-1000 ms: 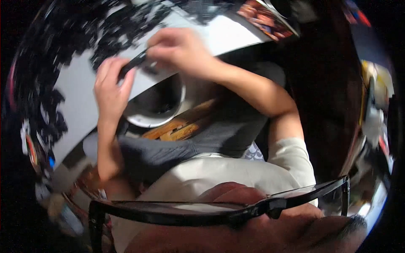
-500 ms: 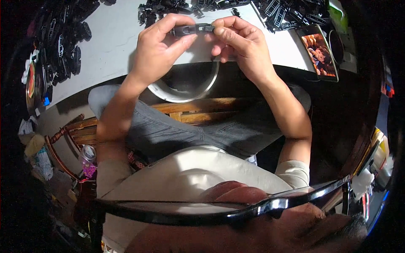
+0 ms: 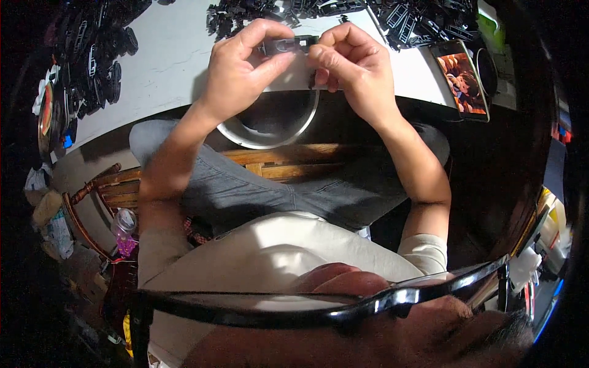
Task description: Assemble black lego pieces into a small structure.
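Observation:
Over the white tabletop's near edge, my left hand [image 3: 233,76] pinches a small dark plastic part [image 3: 284,45] between thumb and fingers. The part lies roughly level, and its right end reaches the fingertips of my right hand [image 3: 365,73]. That hand is closed, with thumb and index finger pressed together at this end. Its other fingers are curled underneath, and a small black piece [image 3: 311,81] shows beside them. Fingers hide much of the dark part, so its exact kind cannot be made out.
Heaps of black plastic parts lie on the table's left [image 3: 92,55], along its back [image 3: 245,17] and at the back right [image 3: 417,24]. A phone [image 3: 464,83] with a lit picture stands at the right edge. Below the table edge is a white-rimmed round basin [image 3: 264,146].
My left hand and the dark part have shifted slightly to the right. My right thumb has moved a little left and down, and the fingers below are curled in more.

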Demonstrator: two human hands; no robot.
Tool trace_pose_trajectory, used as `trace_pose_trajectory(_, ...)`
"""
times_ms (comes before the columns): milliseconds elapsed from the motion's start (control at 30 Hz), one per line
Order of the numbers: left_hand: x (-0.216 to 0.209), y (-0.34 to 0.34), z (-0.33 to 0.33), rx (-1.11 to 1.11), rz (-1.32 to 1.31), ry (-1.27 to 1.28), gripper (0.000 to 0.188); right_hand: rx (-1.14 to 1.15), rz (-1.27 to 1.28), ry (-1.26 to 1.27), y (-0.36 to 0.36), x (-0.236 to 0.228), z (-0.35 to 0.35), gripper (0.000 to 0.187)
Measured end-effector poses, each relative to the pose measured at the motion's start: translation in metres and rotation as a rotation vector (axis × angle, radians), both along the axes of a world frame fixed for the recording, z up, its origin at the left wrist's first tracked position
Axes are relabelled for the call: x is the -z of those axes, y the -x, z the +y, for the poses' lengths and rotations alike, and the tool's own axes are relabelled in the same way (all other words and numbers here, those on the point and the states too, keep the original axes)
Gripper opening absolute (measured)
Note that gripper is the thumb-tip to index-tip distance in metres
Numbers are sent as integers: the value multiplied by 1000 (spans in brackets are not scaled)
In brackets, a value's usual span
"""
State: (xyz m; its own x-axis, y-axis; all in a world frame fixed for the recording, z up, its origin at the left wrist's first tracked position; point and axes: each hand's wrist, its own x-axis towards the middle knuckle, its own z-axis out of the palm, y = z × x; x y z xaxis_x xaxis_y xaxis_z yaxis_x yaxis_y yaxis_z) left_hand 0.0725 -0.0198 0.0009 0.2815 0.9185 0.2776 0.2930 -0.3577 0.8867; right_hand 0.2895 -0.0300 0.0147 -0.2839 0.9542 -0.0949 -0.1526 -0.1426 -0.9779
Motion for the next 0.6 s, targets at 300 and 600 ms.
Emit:
trace_pose_trajectory(300,-1,-2,-1,16,19,-23,28,95,-328,-433,5,1,-8,11)
trace_pose_trajectory(600,-4,-6,-4,0,164,-36,27,127,-43,-147,3,0,-1,13)
